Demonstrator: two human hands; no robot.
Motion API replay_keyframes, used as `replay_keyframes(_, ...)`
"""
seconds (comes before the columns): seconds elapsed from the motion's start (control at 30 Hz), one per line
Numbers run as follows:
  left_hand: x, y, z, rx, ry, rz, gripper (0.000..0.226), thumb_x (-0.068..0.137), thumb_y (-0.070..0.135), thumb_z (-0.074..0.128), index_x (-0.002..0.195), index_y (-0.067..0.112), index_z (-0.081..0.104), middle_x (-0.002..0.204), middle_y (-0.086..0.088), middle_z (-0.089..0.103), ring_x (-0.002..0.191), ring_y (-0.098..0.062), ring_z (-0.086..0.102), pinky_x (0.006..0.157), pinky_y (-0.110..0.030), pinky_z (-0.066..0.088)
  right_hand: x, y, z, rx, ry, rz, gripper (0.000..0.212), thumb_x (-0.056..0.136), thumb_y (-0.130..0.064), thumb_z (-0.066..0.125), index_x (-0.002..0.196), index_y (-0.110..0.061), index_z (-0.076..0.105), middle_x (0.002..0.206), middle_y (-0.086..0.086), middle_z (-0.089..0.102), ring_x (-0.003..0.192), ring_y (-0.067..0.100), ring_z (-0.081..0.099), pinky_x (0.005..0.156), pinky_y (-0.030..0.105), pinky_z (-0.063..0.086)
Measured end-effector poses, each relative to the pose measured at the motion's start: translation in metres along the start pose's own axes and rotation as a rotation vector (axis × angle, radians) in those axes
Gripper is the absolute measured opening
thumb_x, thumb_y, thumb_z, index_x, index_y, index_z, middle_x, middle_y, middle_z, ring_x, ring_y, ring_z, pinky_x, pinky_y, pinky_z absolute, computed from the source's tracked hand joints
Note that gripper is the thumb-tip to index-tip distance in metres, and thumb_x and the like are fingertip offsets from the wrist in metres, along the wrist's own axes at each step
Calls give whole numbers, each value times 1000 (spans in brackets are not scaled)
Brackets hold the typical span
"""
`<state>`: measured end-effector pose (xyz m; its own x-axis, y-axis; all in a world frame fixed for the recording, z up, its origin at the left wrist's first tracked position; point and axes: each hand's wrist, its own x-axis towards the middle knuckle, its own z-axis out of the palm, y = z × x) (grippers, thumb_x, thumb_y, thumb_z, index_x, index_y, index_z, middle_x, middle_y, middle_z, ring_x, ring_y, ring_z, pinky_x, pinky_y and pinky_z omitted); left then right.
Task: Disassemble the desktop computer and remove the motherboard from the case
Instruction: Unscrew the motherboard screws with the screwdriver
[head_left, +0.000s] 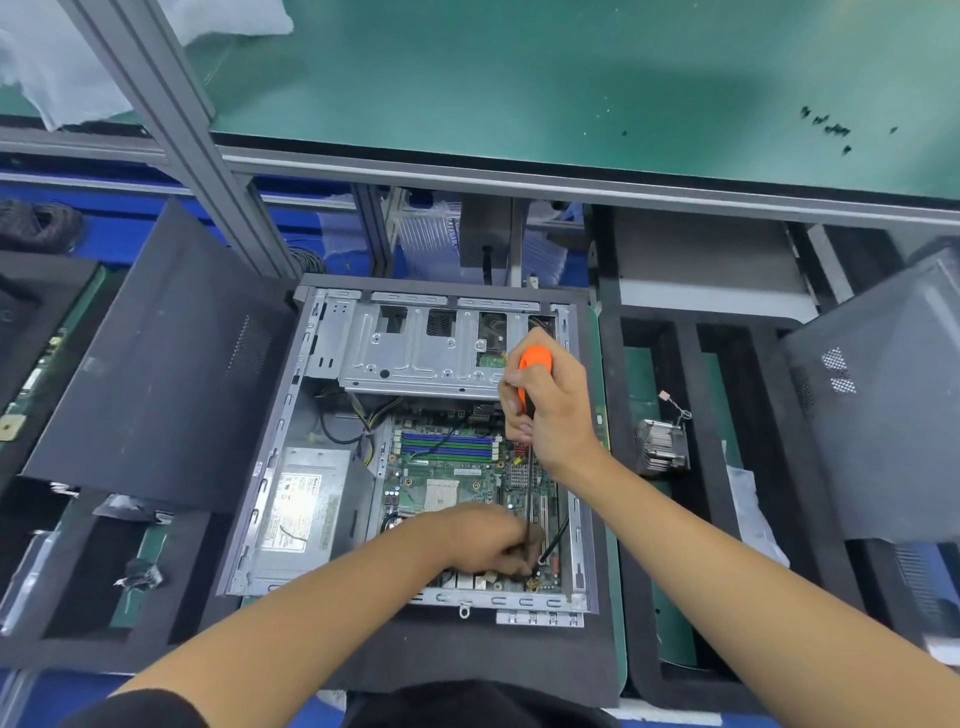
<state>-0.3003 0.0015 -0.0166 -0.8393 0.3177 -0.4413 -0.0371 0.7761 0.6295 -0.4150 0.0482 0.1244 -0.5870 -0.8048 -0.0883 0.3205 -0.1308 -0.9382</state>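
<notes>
In the head view the desktop case (582, 597) lies open on its side at the centre of a dark foam mat (467, 644), with the green motherboard (441, 483) still seated in its floor toward 5 o'clock of the case and the silver power supply (301, 509) at 8 o'clock; the right hand (550, 410) is wrapped round the orange handle of a long screwdriver (535, 364), held near upright so that the shaft drops toward a point at the board's near right corner, probably a mounting screw; the left hand (483, 538) rests low at that corner, fingers curled about the shaft near the tip, seemingly to steady it, though whether they truly pinch it I cannot tell; a removed heatsink (662, 447) sits apart at 3 o'clock; a dark side panel (156, 374) leans at 9 o'clock; beyond, at 12 o'clock, a green bench top (519, 78) on an aluminium frame.
</notes>
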Motion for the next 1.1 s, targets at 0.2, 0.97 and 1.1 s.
replay_keyframes(0.2,6,-3,2,65,78,18,19,99,43,57,109,27,55,88,2,70,80,-20,63,68,-31,48,2,0,-1,-74,-28,-36,7,84,1,45,79,-2,42,57,14,34,40,15,22,39,24,19)
replay_keyframes(0.97,0,4,-1,30,32,85,12,98,38,60,104,28,56,92,8,70,83,-15,62,74,-30,49,-4,-1,-4,-8,-388,19,9,66,-9,54,75,-6,54,51,14,41,34,17,32,39,24,30)
replay_keyframes(1.1,-5,7,-4,38,40,99,9,97,34,63,99,27,58,87,7,69,79,-15,62,75,-31,52,-9,-11,-1,-69,-602,107,13,64,-9,56,74,-1,56,58,12,50,39,21,47,44,34,39)
